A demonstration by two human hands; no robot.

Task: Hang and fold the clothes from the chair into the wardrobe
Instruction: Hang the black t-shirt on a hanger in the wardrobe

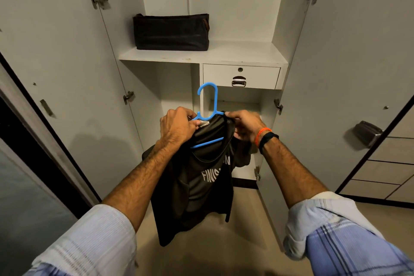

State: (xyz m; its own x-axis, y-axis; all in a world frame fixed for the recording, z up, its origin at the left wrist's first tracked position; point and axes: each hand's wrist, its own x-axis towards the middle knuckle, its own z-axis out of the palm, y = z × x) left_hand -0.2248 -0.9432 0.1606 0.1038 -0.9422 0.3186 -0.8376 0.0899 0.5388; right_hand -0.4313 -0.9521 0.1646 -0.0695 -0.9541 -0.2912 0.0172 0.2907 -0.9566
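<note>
1. Step in hand — seating the black shirt point(201, 186) on the blue hanger point(208, 105), held up before the open wardrobe point(224, 56).
2. Left hand point(177, 125) pinches the collar; right hand point(244, 125) has its grip on the shoulder.
3. Next, I judge: settle the right shoulder, then hook it inside — no rail in view.

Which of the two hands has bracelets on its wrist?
The right hand: an orange thread band and a black band circle its wrist. The left hand has a bare wrist.
</note>
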